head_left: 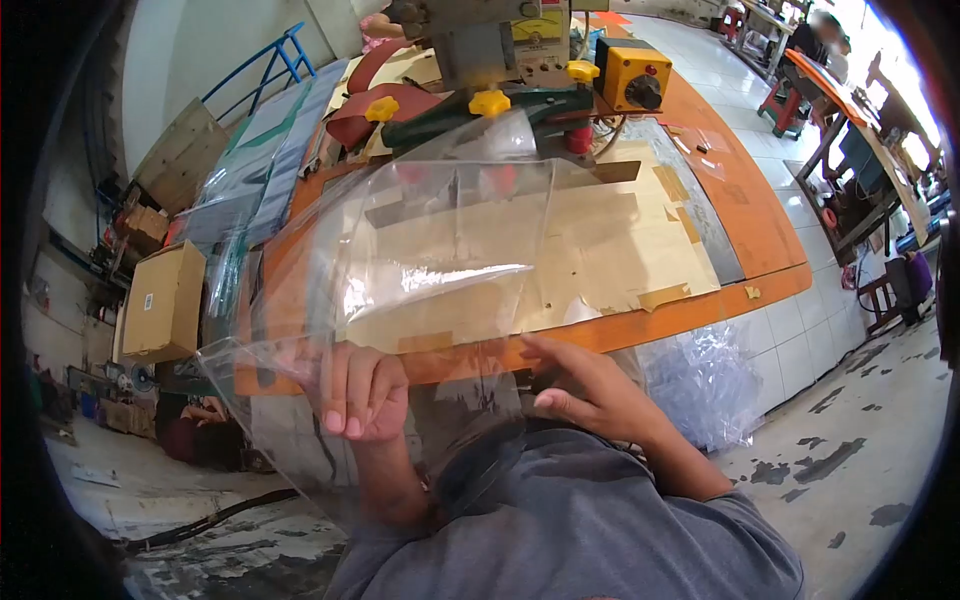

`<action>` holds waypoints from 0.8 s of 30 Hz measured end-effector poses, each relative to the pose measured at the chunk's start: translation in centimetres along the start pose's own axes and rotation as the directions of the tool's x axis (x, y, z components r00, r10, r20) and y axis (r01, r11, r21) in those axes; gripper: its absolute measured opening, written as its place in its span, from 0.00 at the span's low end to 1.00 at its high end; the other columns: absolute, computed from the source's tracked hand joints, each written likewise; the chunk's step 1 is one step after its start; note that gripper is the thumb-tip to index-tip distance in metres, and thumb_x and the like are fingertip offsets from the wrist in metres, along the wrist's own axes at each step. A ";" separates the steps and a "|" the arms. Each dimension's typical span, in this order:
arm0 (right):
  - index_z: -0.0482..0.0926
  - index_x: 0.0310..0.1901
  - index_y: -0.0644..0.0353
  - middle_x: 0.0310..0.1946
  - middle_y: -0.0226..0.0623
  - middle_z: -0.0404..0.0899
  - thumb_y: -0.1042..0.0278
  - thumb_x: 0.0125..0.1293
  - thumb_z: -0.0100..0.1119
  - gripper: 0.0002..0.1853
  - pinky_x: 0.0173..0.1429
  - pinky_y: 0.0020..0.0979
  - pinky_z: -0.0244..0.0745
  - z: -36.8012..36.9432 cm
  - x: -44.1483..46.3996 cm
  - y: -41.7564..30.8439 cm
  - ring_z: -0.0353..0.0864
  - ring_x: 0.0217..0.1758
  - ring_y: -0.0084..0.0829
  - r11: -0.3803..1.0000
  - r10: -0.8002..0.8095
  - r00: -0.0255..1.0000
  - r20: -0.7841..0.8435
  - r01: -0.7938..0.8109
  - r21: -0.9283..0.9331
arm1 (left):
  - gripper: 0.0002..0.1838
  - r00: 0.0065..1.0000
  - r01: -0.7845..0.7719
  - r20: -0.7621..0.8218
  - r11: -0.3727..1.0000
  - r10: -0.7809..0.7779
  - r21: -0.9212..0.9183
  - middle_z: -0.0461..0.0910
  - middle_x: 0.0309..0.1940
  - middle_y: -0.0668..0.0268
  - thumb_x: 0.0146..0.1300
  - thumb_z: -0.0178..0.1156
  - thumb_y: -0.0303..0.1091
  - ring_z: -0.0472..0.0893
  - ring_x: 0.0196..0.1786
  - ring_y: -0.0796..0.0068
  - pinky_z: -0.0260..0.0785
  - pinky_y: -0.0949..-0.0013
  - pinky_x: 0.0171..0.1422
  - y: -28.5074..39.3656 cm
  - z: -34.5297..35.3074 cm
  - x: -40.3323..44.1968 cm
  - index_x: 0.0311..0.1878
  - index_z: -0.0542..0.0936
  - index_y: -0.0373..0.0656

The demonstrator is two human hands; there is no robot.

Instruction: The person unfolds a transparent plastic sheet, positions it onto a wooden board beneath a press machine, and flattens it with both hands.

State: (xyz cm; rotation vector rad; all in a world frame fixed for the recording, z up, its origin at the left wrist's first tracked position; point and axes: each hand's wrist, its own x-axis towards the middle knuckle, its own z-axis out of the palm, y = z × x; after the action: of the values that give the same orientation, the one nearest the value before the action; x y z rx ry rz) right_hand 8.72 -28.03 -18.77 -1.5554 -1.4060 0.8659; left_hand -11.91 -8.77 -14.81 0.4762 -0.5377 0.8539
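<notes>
A clear plastic sheet (440, 270) with glossy reflections hangs in front of me over the worktable, folded or seamed in places. My left hand (362, 388) is closed on it near its lower left part, with the fingers curled down. To the right, my right hand (585, 385) is apart from it or just at its edge, thumb and fingers spread. Behind the sheet lies a tan board (620, 240) taped to the orange table (740, 210). Above the board stands a green and grey machine (485, 60) with yellow knobs (490, 103).
A yellow control box (633, 75) sits right of the machine. Crumpled clear plastic (700, 385) lies below the table's right side. Left are a cardboard box (165, 302) and stacked sheets (250, 170). Other people are at the upper right, top and lower left.
</notes>
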 end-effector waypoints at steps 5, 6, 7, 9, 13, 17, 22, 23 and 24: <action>0.60 0.84 0.58 0.71 0.49 0.79 0.54 0.81 0.64 0.38 0.72 0.40 0.77 0.7 1.4 1.3 0.80 0.71 0.37 0.885 -0.035 0.978 -0.207 0.127 0.448 | 0.22 0.986 0.084 0.145 0.997 -0.082 -0.002 0.86 0.23 0.64 0.86 0.48 0.43 0.86 0.25 0.73 0.78 0.72 0.31 0.6 -0.9 -0.4 0.53 0.86 0.35; 0.60 0.84 0.58 0.71 0.49 0.79 0.54 0.81 0.64 0.38 0.72 0.40 0.77 0.6 1.6 1.1 0.80 0.71 0.37 0.886 -0.033 0.977 -0.213 0.127 0.446 | 0.22 0.985 0.088 0.148 0.996 -0.086 -0.006 0.86 0.23 0.64 0.86 0.48 0.43 0.86 0.25 0.73 0.78 0.72 0.31 0.4 -0.8 -0.5 0.53 0.86 0.35; 0.60 0.84 0.59 0.71 0.48 0.79 0.55 0.82 0.62 0.37 0.73 0.38 0.75 0.5 1.9 0.9 0.79 0.71 0.36 0.815 -0.008 0.987 -0.159 0.099 0.571 | 0.22 0.986 0.069 0.152 0.997 -0.071 0.017 0.87 0.23 0.63 0.86 0.48 0.43 0.87 0.25 0.72 0.80 0.72 0.31 0.2 -0.7 -0.7 0.53 0.86 0.34; 0.60 0.84 0.60 0.71 0.48 0.79 0.55 0.84 0.60 0.36 0.74 0.37 0.74 0.6 2.2 0.6 0.78 0.71 0.34 0.732 0.006 0.994 -0.107 0.069 0.678 | 0.23 0.985 0.050 0.163 0.998 -0.055 0.035 0.87 0.24 0.62 0.86 0.48 0.43 0.88 0.24 0.71 0.81 0.73 0.30 -0.1 -0.5 -0.6 0.52 0.86 0.32; 0.68 0.79 0.63 0.53 0.36 0.83 0.56 0.85 0.57 0.30 0.70 0.33 0.74 1.7 2.6 1.5 0.81 0.62 0.30 0.605 0.054 0.999 0.003 -0.035 0.795 | 0.18 0.911 0.107 0.393 0.992 -0.122 0.059 0.90 0.32 0.54 0.87 0.49 0.40 0.90 0.28 0.64 0.82 0.71 0.31 1.4 -2.5 0.0 0.62 0.81 0.38; 0.75 0.74 0.67 0.35 0.28 0.77 0.54 0.83 0.61 0.29 0.55 0.32 0.79 1.1 2.2 1.5 0.81 0.43 0.26 0.414 -0.065 0.997 -0.046 0.069 0.908 | 0.18 0.743 0.191 0.624 0.970 -0.243 0.149 0.90 0.38 0.44 0.86 0.50 0.34 0.92 0.34 0.54 0.84 0.63 0.35 3.0 -3.6 1.2 0.71 0.76 0.39; 0.70 0.77 0.69 0.36 0.33 0.79 0.55 0.81 0.63 0.33 0.48 0.30 0.79 -1.9 0.6 0.4 0.80 0.36 0.26 0.523 -0.182 0.935 -0.306 0.355 0.775 | 0.12 0.875 0.046 0.439 0.939 -0.203 0.342 0.89 0.29 0.47 0.82 0.58 0.33 0.89 0.27 0.59 0.85 0.61 0.35 2.9 -1.1 -0.6 0.60 0.77 0.35; 0.68 0.78 0.69 0.38 0.36 0.81 0.56 0.80 0.63 0.34 0.46 0.30 0.79 -2.4 0.3 0.0 0.80 0.36 0.26 0.554 -0.186 0.896 -0.404 0.435 0.710 | 0.10 0.946 -0.081 0.311 0.854 -0.097 0.514 0.86 0.26 0.51 0.81 0.59 0.33 0.86 0.24 0.63 0.84 0.63 0.33 2.6 -0.3 -1.6 0.56 0.76 0.37; 0.66 0.79 0.70 0.39 0.38 0.82 0.56 0.80 0.63 0.35 0.45 0.29 0.79 -3.0 -0.1 -0.4 0.81 0.36 0.27 0.583 -0.192 0.845 -0.499 0.508 0.634 | 0.09 0.965 -0.133 0.260 0.794 -0.032 0.593 0.85 0.25 0.54 0.81 0.60 0.33 0.85 0.22 0.65 0.83 0.64 0.31 2.6 0.0 -2.3 0.54 0.75 0.37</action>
State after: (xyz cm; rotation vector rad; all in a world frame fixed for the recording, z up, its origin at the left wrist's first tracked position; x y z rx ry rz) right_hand 11.31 -28.52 -17.20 -0.6860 -0.8367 0.6991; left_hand -15.22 -8.61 -15.75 1.1879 -0.5068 1.0221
